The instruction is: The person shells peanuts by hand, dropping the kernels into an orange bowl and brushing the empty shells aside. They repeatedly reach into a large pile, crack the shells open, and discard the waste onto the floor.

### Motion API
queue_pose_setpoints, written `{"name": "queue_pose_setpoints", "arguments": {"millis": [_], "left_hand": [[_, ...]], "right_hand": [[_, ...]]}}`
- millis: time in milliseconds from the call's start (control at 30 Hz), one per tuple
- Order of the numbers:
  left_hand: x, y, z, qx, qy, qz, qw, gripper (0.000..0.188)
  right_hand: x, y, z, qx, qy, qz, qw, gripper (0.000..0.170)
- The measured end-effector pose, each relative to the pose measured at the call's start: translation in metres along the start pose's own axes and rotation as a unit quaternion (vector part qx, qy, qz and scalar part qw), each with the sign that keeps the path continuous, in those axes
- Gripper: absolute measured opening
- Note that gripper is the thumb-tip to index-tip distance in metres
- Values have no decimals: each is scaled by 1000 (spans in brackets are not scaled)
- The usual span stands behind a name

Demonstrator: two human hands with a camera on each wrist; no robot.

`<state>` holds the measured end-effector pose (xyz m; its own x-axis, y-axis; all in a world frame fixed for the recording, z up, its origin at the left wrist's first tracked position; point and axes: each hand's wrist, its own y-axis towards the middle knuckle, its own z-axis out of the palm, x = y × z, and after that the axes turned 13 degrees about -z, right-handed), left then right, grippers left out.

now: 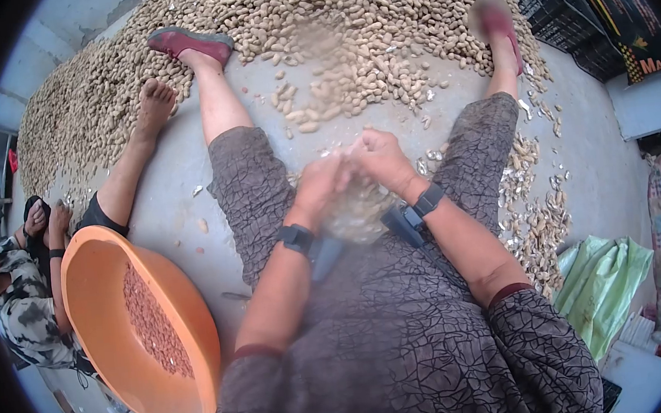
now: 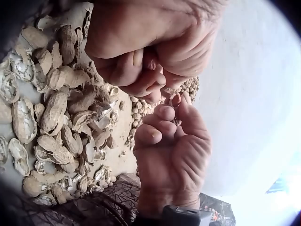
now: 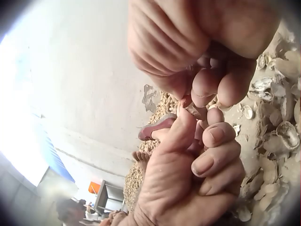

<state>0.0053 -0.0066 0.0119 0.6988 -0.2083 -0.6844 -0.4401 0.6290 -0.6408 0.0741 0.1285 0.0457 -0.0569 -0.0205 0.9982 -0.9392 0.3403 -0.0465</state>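
Observation:
In the head view my left hand (image 1: 317, 184) and right hand (image 1: 383, 159) meet fingertip to fingertip between the knees. A peanut (image 3: 197, 112) with a piece of tan shell sits pinched where the two hands come together. Its reddish kernel (image 2: 176, 100) shows between the right thumb and finger in the left wrist view. The left thumb and forefinger grip the shell from the other side. Remaining fingers on both hands are curled toward the palms. Beneath the hands lies a pile of split peanut shells (image 2: 56, 113).
A large heap of unshelled peanuts (image 1: 377, 21) spreads along the far side. At left stands an orange basin (image 1: 185, 298) holding reddish kernels, beside another person (image 1: 29, 311). Black crates (image 1: 549, 10) and a green sack (image 1: 604, 281) are at right.

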Motion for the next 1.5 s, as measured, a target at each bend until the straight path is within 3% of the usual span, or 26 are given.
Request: {"name": "queue_pose_setpoints", "arguments": {"millis": [67,133,167,233,267,333,367,433,467,533,633,700,833,1033,1133,1233,1500], "left_hand": [[5,9,-9,11,4,-4,1000,28],[2,6,-9,21,6,-9,1000,28],[1,4,-8,22,-45,-28,998,27],[1,2,-6,22,-96,-49,994,27],[0,3,-5,13,-114,-54,992,28],[1,4,-6,5,-132,-59,989,31],[0,4,-6,15,-114,-53,992,30],[-5,0,-4,26,-95,-43,994,30],[-7,-3,-2,25,-88,-36,995,28],[-6,-5,0,26,-82,-30,996,25],[-6,-8,4,12,-56,42,997,17],[-11,-14,8,-16,15,81,996,12],[-5,-8,3,7,44,99,994,13],[3,5,-4,-43,121,155,979,11],[7,7,-6,-54,185,138,971,21],[11,11,-6,-69,209,183,958,22],[8,4,5,-166,394,310,849,15]], "right_hand": [[-1,-3,6,-5,-56,-22,998,18],[12,-10,13,2,-159,-132,978,19],[9,-10,14,3,-158,-131,979,19],[4,-10,14,21,-348,-272,897,20],[2,-9,14,22,-348,-272,897,20],[5,-9,12,11,-242,-184,953,19],[-2,-6,9,10,-243,-185,952,19],[-11,1,2,-2,-133,-107,985,17],[-16,2,-2,-3,-134,-109,985,17],[-8,0,-6,3,-26,2,1000,14],[-3,2,-9,3,-5,70,998,12],[-2,1,-11,11,17,76,997,12],[-4,2,-15,36,68,83,994,13],[-5,3,-20,76,101,82,989,13],[-7,1,-21,68,117,94,986,12],[-4,0,-19,57,122,105,985,12],[-11,1,-19,47,199,117,972,7]]}}
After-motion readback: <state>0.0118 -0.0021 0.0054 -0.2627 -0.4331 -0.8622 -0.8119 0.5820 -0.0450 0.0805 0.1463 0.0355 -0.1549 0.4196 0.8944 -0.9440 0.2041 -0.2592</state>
